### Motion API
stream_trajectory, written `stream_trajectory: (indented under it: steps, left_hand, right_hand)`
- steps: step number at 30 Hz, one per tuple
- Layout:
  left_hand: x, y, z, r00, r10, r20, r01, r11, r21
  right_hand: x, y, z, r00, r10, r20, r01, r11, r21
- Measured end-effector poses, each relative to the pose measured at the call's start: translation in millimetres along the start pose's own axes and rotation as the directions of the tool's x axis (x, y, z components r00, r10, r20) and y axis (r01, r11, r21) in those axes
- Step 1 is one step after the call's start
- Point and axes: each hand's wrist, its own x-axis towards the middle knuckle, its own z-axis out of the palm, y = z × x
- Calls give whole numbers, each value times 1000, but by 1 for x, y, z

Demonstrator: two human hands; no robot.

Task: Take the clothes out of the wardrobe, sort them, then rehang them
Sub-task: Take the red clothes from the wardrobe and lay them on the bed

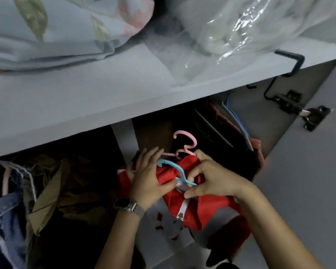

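Working now: both hands are on a red garment (pixel 194 206) in front of the wardrobe, below the front edge of the grey shelf (pixel 85 105).
Left hand (pixel 149 177): fingers curled round the red cloth and the blue hanger (pixel 175 169), thumb pressing near the white strap; a watch sits on that wrist.
Right hand (pixel 209 179): fingertips pinching the garment's upper edge and the hanger's lower bend.
Pink hanger (pixel 184 142): its hook rises just behind the hands, touching the top of the red garment; I cannot tell whether it hangs on a rail.
Step in hand: probably fitting or freeing a hanger at the garment's neck; which of the two is not clear.
Still in the wardrobe: dark clothes (pixel 221 129) hang at the right under the shelf.
Left side: a loose heap of brown and denim clothes (pixel 47 191) lies low at the left, not hung.
On the shelf: a floral quilt (pixel 56 30) at the left and a clear plastic bag (pixel 241 30) at the right.
Progress: mid-task by my reading; several pieces remain unsorted and unhung.
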Motion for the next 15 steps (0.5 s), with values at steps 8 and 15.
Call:
stream_trajectory:
  steps: [8,15]
  left_hand:
    - [13,35,12,945,298,133,-304,952,26]
    - [-8,89,13,840,487,241,-469,873,-130]
  right_hand:
    - [-83,11,-18,972,-29,-233,47,996,71]
    - [-165,3,-14,925,67,-373,-61,998,27]
